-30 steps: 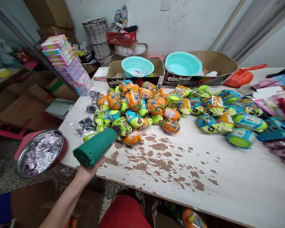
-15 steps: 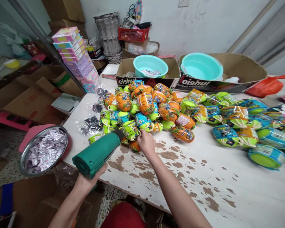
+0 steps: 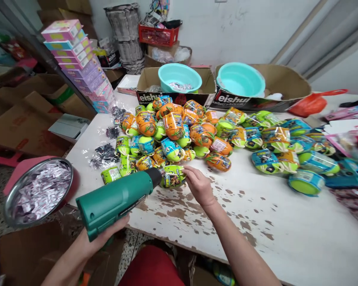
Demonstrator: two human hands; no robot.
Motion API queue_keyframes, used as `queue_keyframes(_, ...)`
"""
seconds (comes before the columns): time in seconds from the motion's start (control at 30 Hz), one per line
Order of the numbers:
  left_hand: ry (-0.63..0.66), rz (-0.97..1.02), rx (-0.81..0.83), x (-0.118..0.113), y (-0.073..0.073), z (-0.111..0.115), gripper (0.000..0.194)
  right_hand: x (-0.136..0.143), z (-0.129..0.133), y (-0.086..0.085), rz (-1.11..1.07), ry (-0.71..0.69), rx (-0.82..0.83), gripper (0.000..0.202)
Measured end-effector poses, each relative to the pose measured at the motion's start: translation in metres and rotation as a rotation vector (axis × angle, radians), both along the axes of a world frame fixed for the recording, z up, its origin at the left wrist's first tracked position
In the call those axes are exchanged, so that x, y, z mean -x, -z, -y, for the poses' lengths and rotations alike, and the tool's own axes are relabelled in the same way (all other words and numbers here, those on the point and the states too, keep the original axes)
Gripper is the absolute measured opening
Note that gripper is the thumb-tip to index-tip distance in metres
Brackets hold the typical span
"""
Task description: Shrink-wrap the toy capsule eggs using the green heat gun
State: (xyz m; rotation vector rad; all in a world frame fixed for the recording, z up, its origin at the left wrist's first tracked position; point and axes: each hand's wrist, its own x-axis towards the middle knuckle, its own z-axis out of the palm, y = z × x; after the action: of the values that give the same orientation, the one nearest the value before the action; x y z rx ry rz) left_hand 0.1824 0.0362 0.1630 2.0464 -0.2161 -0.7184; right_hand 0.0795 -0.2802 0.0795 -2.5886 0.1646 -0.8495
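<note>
My left hand (image 3: 107, 234) is wrapped round the handle of a green heat gun (image 3: 119, 200), seen at the lower left. The black nozzle of the gun points right and is close to or touching a green wrapped egg (image 3: 173, 176). Pinched in the fingers of my right hand (image 3: 198, 184) is the right end of that same egg, near its string. Behind them lies a pile of orange, green and blue wrapped eggs (image 3: 173, 125) on the white table (image 3: 286, 226).
A metal bowl of small sachets (image 3: 43, 190) stands at the left. Black packets (image 3: 104, 155) lie beside the pile. Turquoise basins (image 3: 180, 75) sit in cardboard boxes at the back. Stacked pink and purple boxes (image 3: 80, 67) rise at the back left. A red bag (image 3: 308, 105) lies at the right.
The green egg is now in front of the pile, held in my right hand. The heat gun's nozzle has come up to the egg. The view has shifted to the right.
</note>
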Motion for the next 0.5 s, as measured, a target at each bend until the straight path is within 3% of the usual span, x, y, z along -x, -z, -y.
queue_keyframes(0.1, 0.071, -0.090, 0.080, 0.000, -0.012, 0.014, 0.018, 0.022, 0.013, 0.003, -0.034, -0.024, -0.269, 0.021)
queue_keyframes(0.2, 0.151, -0.163, 0.122, 0.002, -0.019, 0.021, 0.019, 0.043, 0.019, 0.017, -0.081, 0.062, -0.749, 0.014)
queue_keyframes(0.3, 0.186, -0.192, 0.133, 0.009, -0.020, 0.024, 0.020, 0.062, 0.015, 0.034, -0.078, 0.196, -1.221, 0.025)
queue_keyframes(0.37, 0.220, -0.199, 0.112, 0.018, -0.019, 0.025, 0.020, 0.071, 0.010, 0.043, -0.044, 0.274, -1.389, 0.031)
queue_keyframes(0.5, 0.255, -0.278, 0.077, 0.036, -0.012, 0.031, 0.022, 0.078, -0.002, 0.052, -0.048, 0.372, -1.569, 0.038)
